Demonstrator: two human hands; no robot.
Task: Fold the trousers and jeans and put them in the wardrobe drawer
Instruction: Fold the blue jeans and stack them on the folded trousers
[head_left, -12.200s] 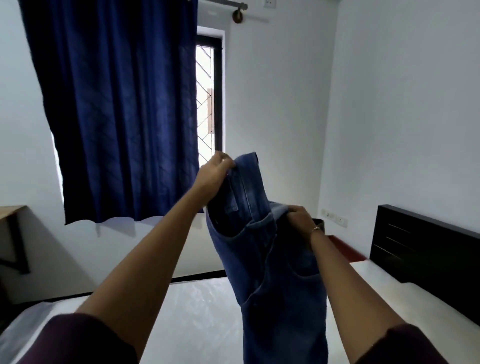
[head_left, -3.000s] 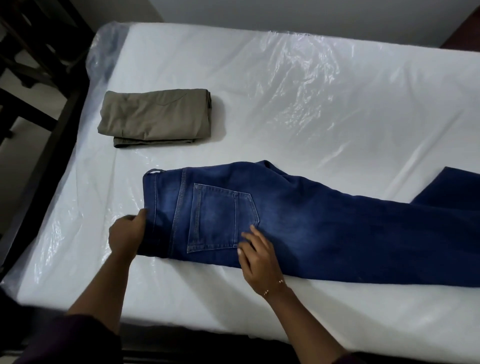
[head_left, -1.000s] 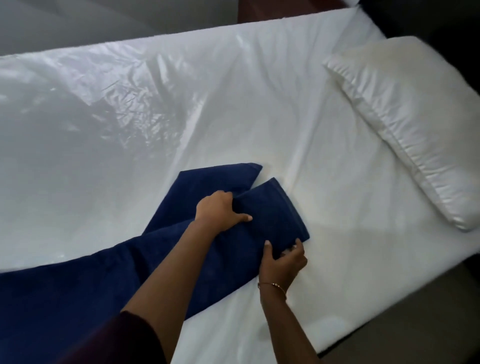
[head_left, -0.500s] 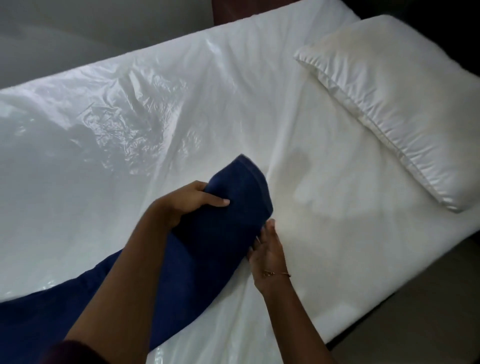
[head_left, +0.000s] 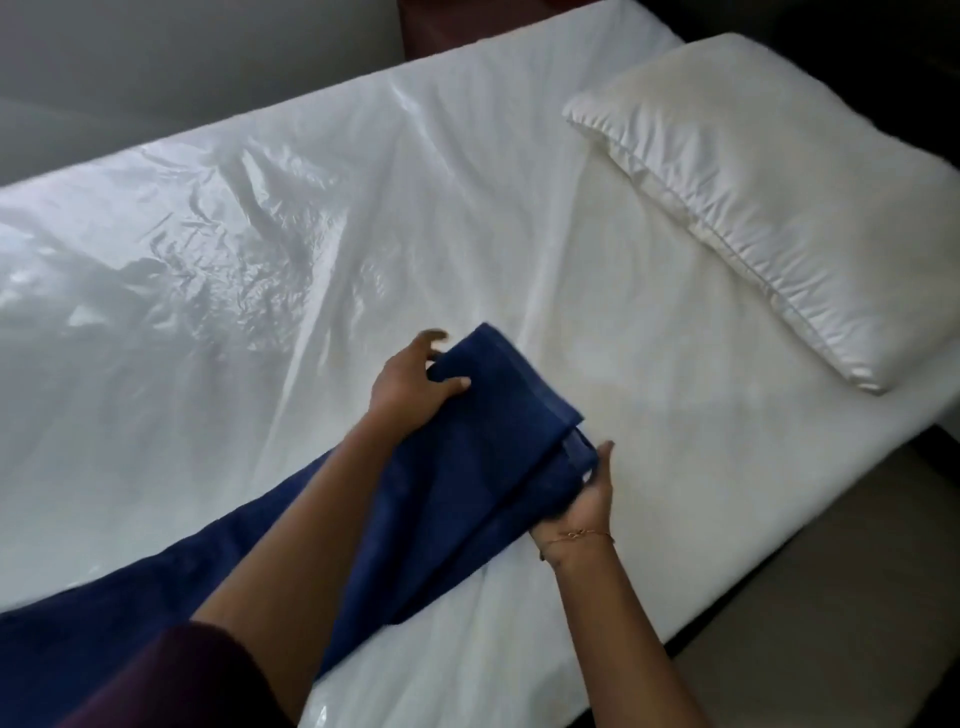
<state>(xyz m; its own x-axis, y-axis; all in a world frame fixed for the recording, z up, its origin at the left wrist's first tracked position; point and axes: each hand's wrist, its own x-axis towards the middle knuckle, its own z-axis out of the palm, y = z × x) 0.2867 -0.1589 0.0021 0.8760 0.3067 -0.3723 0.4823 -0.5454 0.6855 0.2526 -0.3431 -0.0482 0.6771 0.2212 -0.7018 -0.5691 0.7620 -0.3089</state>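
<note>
Dark blue jeans (head_left: 457, 483) lie along the white bed (head_left: 260, 322), the legs stacked one on the other and running from the lower left to the middle. My left hand (head_left: 410, 387) grips the far edge of the leg ends, thumb on top. My right hand (head_left: 587, 493) holds the near corner of the hems, fingers under the cloth. The hem end is lifted a little off the sheet. The waist of the jeans is out of view at the left, and the folded olive trousers are out of frame.
A white pillow (head_left: 779, 192) lies at the head of the bed on the right. Crinkled clear plastic (head_left: 171, 249) covers the left part of the mattress. The bed's near edge drops to the floor (head_left: 831, 613) at lower right. A wall runs behind the bed.
The two leg ends, spread apart a second ago, are now stacked together. Both hands have shifted along the hems and lifted them slightly. The view has moved a little to the right.
</note>
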